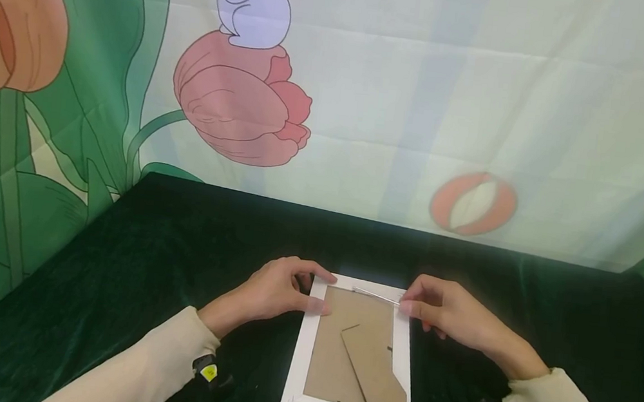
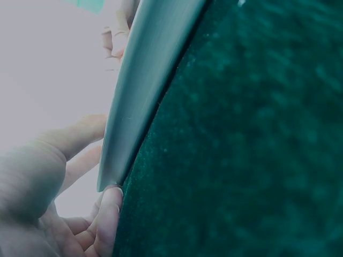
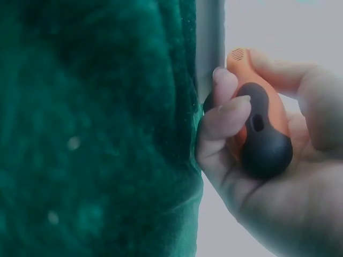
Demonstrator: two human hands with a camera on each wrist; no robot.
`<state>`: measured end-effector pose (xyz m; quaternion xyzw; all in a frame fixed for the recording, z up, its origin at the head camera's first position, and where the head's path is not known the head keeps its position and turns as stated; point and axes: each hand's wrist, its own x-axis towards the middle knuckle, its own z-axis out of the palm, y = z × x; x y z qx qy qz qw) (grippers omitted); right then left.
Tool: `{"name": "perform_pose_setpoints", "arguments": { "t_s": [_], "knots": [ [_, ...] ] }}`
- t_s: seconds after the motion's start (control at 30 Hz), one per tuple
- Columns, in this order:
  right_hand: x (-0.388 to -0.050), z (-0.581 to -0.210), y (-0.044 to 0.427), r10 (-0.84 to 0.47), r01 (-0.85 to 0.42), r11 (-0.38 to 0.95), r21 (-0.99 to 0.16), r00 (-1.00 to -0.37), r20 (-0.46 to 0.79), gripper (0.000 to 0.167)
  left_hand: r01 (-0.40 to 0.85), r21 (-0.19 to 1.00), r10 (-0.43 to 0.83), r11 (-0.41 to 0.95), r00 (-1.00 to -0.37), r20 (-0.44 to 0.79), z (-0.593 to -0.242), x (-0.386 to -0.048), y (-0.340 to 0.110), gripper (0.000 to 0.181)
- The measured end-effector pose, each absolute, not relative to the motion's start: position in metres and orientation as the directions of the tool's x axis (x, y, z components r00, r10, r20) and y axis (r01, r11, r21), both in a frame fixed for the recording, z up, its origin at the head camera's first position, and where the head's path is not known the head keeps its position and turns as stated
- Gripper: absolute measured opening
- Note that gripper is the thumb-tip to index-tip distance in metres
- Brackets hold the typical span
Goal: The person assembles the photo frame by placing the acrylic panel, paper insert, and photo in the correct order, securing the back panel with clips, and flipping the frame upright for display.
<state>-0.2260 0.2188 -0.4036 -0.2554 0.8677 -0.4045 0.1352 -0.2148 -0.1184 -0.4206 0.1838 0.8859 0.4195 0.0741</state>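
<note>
A picture frame [image 1: 297, 360] lies back side up, its white border around a brown backing board [image 1: 330, 357]. A slanted brown stand leg [image 1: 377, 378] is on that board. At the far left corner my left hand [image 1: 272, 290] grips the frame, thumb on top and fingers around the edge; the left wrist view shows fingertips against the frame's side [image 2: 142, 91]. My right hand [image 1: 453, 312] holds a screwdriver by its orange and black handle [image 3: 276, 115]. Its thin metal shaft [image 1: 374, 295] points left across the frame's far edge; whether the tip touches cannot be told.
Dark green velvet cloth [image 1: 176, 264] covers the table. Behind it hangs a printed curtain [image 1: 366, 102] with flowers and a rabbit. Each sleeve has a black wrist device with a yellow tag [image 1: 209, 372] near the cuff.
</note>
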Motion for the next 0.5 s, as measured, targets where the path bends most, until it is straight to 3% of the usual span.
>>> {"name": "perform_pose_setpoints", "arguments": {
  "t_s": [0.5],
  "knots": [
    [-0.2272,-0.4087,0.2209,-0.582,-0.356,0.505,-0.786,-0.813,-0.006,0.015,0.279,0.771,0.4,0.572,-0.916,0.034,-0.4191,-0.2135,-0.1186,0.043]
  ]
}}
